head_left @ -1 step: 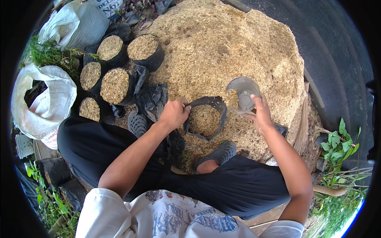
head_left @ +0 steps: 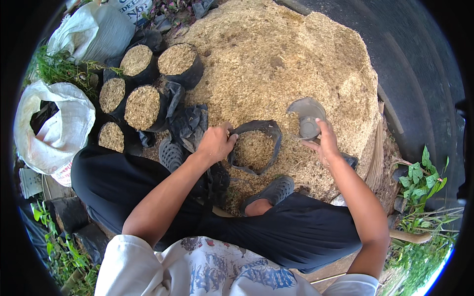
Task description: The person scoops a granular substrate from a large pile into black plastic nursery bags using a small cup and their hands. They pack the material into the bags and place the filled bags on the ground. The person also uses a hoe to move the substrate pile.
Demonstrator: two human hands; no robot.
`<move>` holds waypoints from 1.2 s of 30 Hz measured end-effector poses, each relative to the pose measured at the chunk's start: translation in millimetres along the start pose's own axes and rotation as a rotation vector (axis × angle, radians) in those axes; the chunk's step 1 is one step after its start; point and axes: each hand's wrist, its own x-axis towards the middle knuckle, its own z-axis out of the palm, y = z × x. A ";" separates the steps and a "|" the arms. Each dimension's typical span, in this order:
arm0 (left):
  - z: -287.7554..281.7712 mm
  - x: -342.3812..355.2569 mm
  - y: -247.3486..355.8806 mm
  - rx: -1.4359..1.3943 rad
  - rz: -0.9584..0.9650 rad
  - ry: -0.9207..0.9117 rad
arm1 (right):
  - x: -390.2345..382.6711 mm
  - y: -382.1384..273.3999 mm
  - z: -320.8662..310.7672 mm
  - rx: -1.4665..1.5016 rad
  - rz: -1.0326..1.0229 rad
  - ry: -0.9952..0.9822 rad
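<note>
My left hand (head_left: 217,143) pinches the left rim of a black plastic grow bag (head_left: 276,132). The bag stands upright between my feet, its mouth wide, with pale husk-like material (head_left: 253,149) inside. To the right of it, my right hand (head_left: 325,143) grips a grey plastic cup (head_left: 309,128) with a cut-away side, thumb and fingers on its near right edge. I look into the cup and see its round bottom, with no load visible in it. Behind both hands spreads a large heap of the same husk-like material (head_left: 281,64).
Several filled black bags (head_left: 183,74) stand at the left, beside crumpled black plastic (head_left: 190,123). Two white woven sacks (head_left: 74,106) are farther left. A dark curved sheet (head_left: 414,64) borders the heap at right, near a leafy plant (head_left: 425,172).
The grey cup has shifted slightly right and turned a little in my right hand. My left hand and the grow bag have stayed in place.
</note>
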 end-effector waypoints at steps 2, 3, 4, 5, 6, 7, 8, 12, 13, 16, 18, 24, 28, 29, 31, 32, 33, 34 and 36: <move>-1.2 -9.7 1.7 0.062 -0.028 -0.048 | 27.3 30.9 -24.3 0.167 0.140 0.070; -1.4 -15.0 2.5 0.094 -0.042 -0.073 | 38.7 48.7 -38.8 0.173 0.166 0.104; -1.2 -20.0 3.5 0.101 -0.070 -0.100 | 49.1 66.9 -51.3 0.174 0.205 0.160; 0.4 -26.2 4.0 0.107 -0.097 -0.129 | 58.9 84.6 -60.4 0.133 0.227 0.110; 1.7 -26.3 5.6 0.111 -0.137 -0.151 | 72.4 96.0 -66.4 0.085 0.257 0.079; 5.0 -33.9 5.5 0.123 -0.138 -0.153 | 74.7 108.4 -74.2 0.025 0.316 0.118; 8.2 -36.6 6.1 0.163 -0.129 -0.188 | 75.5 117.7 -79.7 0.015 0.358 0.019; 13.5 -42.9 2.7 0.224 -0.126 -0.258 | 65.4 122.8 -77.3 -0.127 0.491 -0.113; 13.5 -43.0 1.9 0.203 -0.154 -0.271 | 61.0 115.3 -75.6 -0.180 0.525 -0.134; 10.0 -43.9 -1.0 0.166 -0.154 -0.253 | 51.6 81.1 -61.5 -0.368 0.619 -0.220; 7.2 -46.1 -2.8 0.171 -0.131 -0.207 | 37.5 60.2 -41.2 -0.622 0.482 -0.318; 4.4 -42.4 -0.9 0.137 -0.046 -0.041 | -14.1 16.8 65.7 -1.147 -0.197 -0.292; -2.1 -44.0 3.5 0.059 0.115 0.159 | -30.9 -13.2 79.6 -1.152 -0.325 -0.296; -3.4 -47.4 3.3 0.043 0.130 0.201 | -32.9 -15.7 77.2 -1.111 -0.403 -0.277; -5.3 -52.1 -0.4 0.000 0.114 0.260 | -34.2 -13.4 69.5 -1.046 -0.510 -0.248; -4.9 -51.5 -3.5 0.056 0.047 0.199 | -33.0 -8.9 67.0 -1.117 -0.518 -0.224; -4.1 -49.3 -7.5 0.116 0.010 0.160 | -29.8 -3.4 66.4 -1.171 -0.560 -0.199; -1.9 -47.0 -11.8 0.177 -0.001 0.151 | -26.2 3.0 66.2 -1.226 -0.572 -0.185; 3.9 -41.8 -19.9 0.208 -0.073 0.057 | -16.4 12.1 66.3 -1.211 -0.413 -0.332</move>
